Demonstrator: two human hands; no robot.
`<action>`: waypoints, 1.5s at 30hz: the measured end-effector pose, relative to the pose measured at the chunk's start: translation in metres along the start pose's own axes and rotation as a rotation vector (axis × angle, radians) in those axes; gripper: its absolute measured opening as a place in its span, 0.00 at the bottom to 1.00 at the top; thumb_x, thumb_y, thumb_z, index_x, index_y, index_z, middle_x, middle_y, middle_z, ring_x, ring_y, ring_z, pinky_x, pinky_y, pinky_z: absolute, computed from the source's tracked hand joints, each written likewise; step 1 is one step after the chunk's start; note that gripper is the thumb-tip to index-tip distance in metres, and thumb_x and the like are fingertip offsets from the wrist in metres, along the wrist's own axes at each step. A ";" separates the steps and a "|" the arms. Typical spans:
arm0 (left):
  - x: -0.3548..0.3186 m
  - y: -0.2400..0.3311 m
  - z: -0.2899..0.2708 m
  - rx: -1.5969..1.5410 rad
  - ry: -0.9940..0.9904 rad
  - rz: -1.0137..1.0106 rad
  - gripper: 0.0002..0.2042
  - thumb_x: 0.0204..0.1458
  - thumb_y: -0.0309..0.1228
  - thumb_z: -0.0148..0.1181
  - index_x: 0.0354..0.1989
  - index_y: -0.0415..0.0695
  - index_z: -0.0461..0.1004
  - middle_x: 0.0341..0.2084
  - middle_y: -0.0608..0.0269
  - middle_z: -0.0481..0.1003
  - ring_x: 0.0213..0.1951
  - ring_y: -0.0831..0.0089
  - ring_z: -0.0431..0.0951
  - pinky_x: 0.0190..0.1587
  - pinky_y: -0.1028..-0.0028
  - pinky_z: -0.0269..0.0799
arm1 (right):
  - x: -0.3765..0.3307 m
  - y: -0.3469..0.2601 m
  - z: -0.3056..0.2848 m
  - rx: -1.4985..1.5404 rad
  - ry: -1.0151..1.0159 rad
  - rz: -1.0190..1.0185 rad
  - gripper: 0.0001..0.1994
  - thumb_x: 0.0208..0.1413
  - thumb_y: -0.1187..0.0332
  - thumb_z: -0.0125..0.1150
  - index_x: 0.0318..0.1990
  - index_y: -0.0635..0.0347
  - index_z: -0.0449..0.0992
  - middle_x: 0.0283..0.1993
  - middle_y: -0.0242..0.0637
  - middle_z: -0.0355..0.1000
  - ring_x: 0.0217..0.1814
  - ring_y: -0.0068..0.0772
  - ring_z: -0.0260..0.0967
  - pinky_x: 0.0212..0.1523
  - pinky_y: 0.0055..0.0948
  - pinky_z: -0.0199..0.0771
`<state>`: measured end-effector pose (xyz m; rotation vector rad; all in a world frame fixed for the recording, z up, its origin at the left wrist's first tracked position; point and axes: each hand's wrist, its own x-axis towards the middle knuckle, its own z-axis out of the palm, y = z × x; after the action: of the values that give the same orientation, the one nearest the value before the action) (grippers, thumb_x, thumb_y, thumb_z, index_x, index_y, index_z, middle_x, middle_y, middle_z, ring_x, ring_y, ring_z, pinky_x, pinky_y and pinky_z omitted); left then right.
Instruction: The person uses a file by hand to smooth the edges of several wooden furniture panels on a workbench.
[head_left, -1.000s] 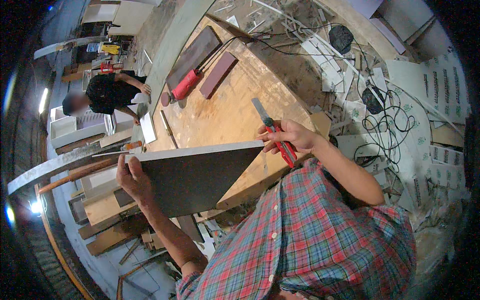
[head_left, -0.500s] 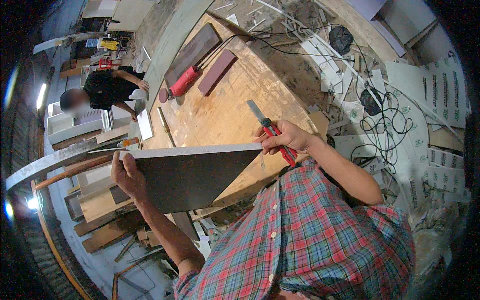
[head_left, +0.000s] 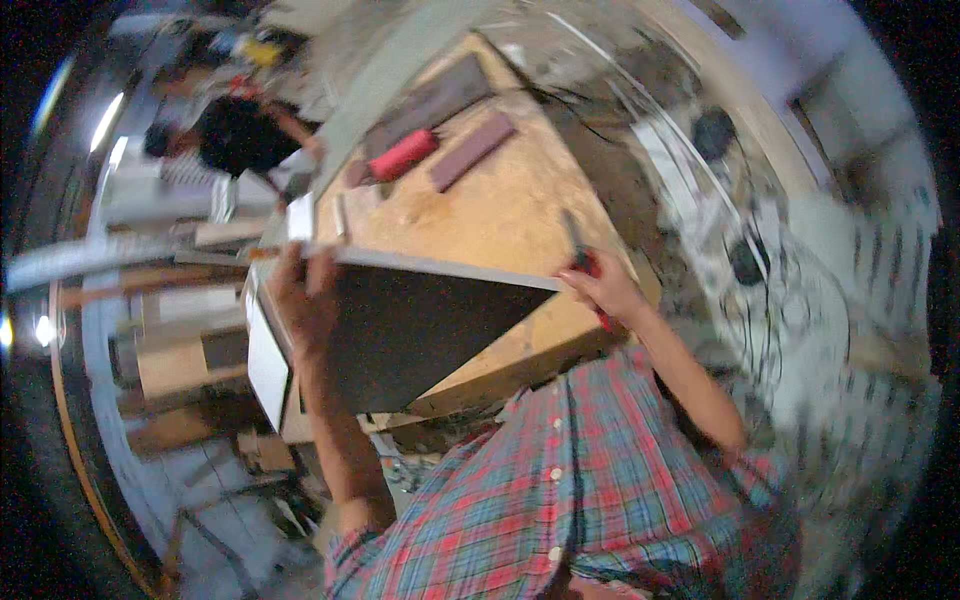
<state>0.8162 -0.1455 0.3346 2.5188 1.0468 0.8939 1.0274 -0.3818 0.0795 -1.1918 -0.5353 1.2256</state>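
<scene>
Along the near side of the wooden workbench (head_left: 500, 215), grips the dark panel (head_left: 430, 330) by its left end with the left hand (head_left: 305, 300); clasps the red-handled knife (head_left: 577, 243) in the right hand (head_left: 612, 290), by the panel's other end; faces a red power tool (head_left: 405, 156) beyond.

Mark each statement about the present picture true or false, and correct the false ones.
1. The left hand holds the dark-faced panel. True.
2. The right hand is empty. False: it holds a red-handled tool.
3. A red cylindrical tool lies on the wooden tabletop. True.
4. The wearer's shirt is plain white. False: the shirt is red and blue-grey plaid.
5. A maroon block lies beside the red cylindrical tool. True.
</scene>
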 end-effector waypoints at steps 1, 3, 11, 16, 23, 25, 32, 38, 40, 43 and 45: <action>0.000 0.050 0.007 0.284 -0.067 -0.067 0.12 0.50 0.35 0.67 0.31 0.37 0.75 0.20 0.53 0.75 0.23 0.63 0.74 0.29 0.65 0.68 | 0.004 0.005 -0.004 -0.074 0.073 -0.150 0.11 0.58 0.67 0.65 0.44 0.64 0.77 0.35 0.32 0.75 0.31 0.19 0.72 0.29 0.21 0.71; -0.007 0.067 0.011 0.406 -0.149 0.031 0.17 0.48 0.42 0.69 0.29 0.39 0.75 0.23 0.48 0.77 0.26 0.57 0.77 0.29 0.60 0.70 | 0.000 -0.016 0.003 -0.041 0.121 -0.204 0.12 0.58 0.69 0.65 0.47 0.65 0.79 0.39 0.32 0.77 0.36 0.20 0.70 0.42 0.24 0.72; -0.028 0.068 0.120 0.191 -0.315 0.091 0.28 0.44 0.60 0.65 0.33 0.43 0.78 0.24 0.46 0.78 0.31 0.48 0.81 0.33 0.54 0.76 | 0.008 0.015 -0.035 -0.296 0.023 -0.356 0.19 0.63 0.71 0.57 0.60 0.67 0.68 0.55 0.36 0.71 0.37 0.19 0.66 0.37 0.19 0.65; -0.053 0.078 0.094 0.069 -0.351 0.037 0.29 0.41 0.59 0.68 0.32 0.40 0.79 0.25 0.51 0.79 0.31 0.50 0.82 0.32 0.56 0.77 | 0.015 0.021 -0.008 -0.172 -0.008 -0.423 0.23 0.65 0.64 0.59 0.63 0.64 0.64 0.54 0.33 0.70 0.35 0.18 0.64 0.31 0.18 0.61; -0.056 0.068 0.198 -0.068 -0.148 0.236 0.23 0.41 0.51 0.70 0.24 0.39 0.81 0.22 0.50 0.79 0.30 0.48 0.81 0.32 0.54 0.75 | 0.059 0.049 -0.092 -0.367 -0.051 -0.433 0.35 0.60 0.41 0.48 0.57 0.70 0.69 0.51 0.46 0.73 0.49 0.41 0.73 0.53 0.43 0.74; -0.069 0.059 0.190 -0.154 -0.130 0.253 0.21 0.42 0.48 0.69 0.26 0.38 0.80 0.24 0.49 0.79 0.31 0.48 0.81 0.32 0.54 0.75 | 0.039 0.041 -0.071 -0.393 0.031 -0.366 0.34 0.61 0.41 0.48 0.56 0.69 0.69 0.50 0.45 0.72 0.47 0.40 0.72 0.51 0.42 0.73; -0.128 -0.002 0.093 -0.260 -0.161 0.355 0.14 0.48 0.41 0.65 0.36 0.44 0.76 0.39 0.51 0.77 0.46 0.53 0.78 0.45 0.53 0.73 | -0.011 0.031 -0.035 -0.652 0.225 -0.262 0.32 0.61 0.42 0.48 0.54 0.67 0.70 0.45 0.42 0.71 0.44 0.37 0.70 0.47 0.39 0.71; -0.228 -0.158 -0.083 -0.036 0.800 -0.106 0.11 0.50 0.32 0.63 0.41 0.43 0.78 0.38 0.54 0.79 0.42 0.55 0.79 0.48 0.59 0.74 | -0.040 0.037 -0.008 -0.849 0.359 -0.203 0.31 0.62 0.42 0.48 0.53 0.65 0.71 0.42 0.39 0.69 0.40 0.34 0.68 0.44 0.36 0.69; -0.274 -0.225 -0.135 0.073 1.109 -0.446 0.10 0.51 0.28 0.62 0.40 0.40 0.77 0.37 0.55 0.79 0.41 0.59 0.80 0.47 0.64 0.74 | -0.043 0.039 0.002 -0.901 0.380 -0.187 0.30 0.62 0.42 0.48 0.52 0.64 0.71 0.40 0.38 0.68 0.39 0.33 0.68 0.43 0.35 0.68; -0.349 -0.328 -0.155 -0.264 1.249 -0.603 0.14 0.59 0.32 0.57 0.50 0.38 0.74 0.41 0.61 0.76 0.46 0.73 0.75 0.51 0.73 0.69 | -0.030 0.040 0.014 -0.977 0.377 -0.185 0.29 0.62 0.42 0.48 0.51 0.63 0.71 0.38 0.37 0.68 0.38 0.32 0.67 0.41 0.34 0.67; -0.377 -0.368 -0.135 -0.527 1.056 -0.656 0.15 0.61 0.36 0.55 0.50 0.37 0.74 0.38 0.63 0.75 0.46 0.77 0.74 0.51 0.75 0.68 | -0.017 0.039 0.011 -1.032 0.386 -0.190 0.28 0.62 0.42 0.48 0.51 0.62 0.72 0.37 0.36 0.67 0.37 0.31 0.66 0.40 0.33 0.67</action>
<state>0.3232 -0.1535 0.1044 1.0575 1.4730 1.9564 0.9957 -0.3969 0.0528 -2.1146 -1.0065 0.4810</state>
